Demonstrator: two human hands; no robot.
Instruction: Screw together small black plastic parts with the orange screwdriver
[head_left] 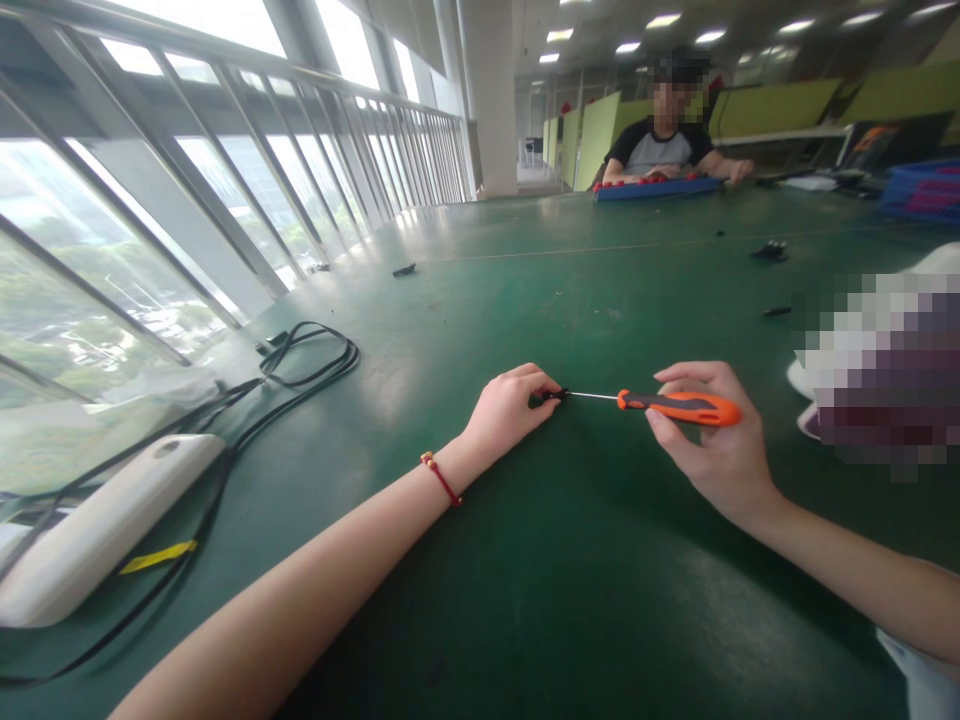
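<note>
My left hand (508,408) rests on the green table (525,600), fingers pinched on a small black part (550,397). My right hand (712,440) grips an orange and black screwdriver (679,406) by its handle, held level. The thin metal shaft points left and its tip meets the black part at my left fingertips. A red bracelet (441,478) circles my left wrist.
A white power strip (97,520) with black cables (300,370) lies at the left by the glass railing. Small black parts (771,250) are scattered farther back. A seated person (664,145) works at a blue tray (656,187) at the far end. Blue crates (926,188) stand far right.
</note>
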